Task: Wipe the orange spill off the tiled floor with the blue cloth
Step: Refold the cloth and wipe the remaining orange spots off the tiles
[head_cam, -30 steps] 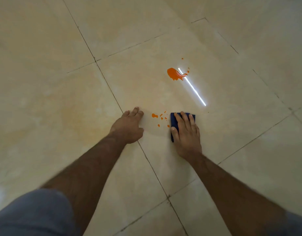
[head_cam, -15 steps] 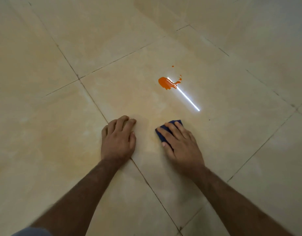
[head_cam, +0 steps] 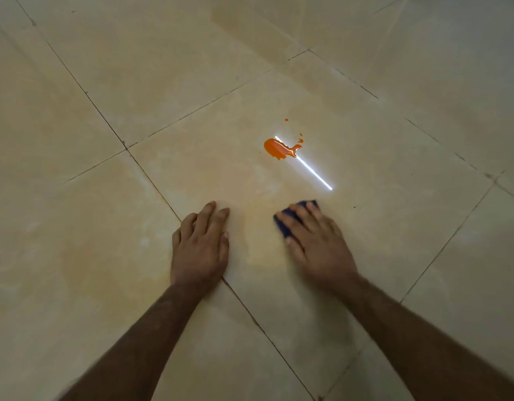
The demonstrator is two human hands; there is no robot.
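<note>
Right hand (head_cam: pixel 316 241) presses the cloth (head_cam: pixel 282 224) flat on the floor (head_cam: pixel 105 227); left hand (head_cam: pixel 200 244) rests flat, spill (head_cam: pixel 276 148) beyond.

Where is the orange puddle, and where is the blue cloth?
orange puddle (head_cam: pixel 276 148): head view, middle of the big blob on the floor.
blue cloth (head_cam: pixel 281 224): head view, the left edge peeking out from under the right hand's fingers.
</note>
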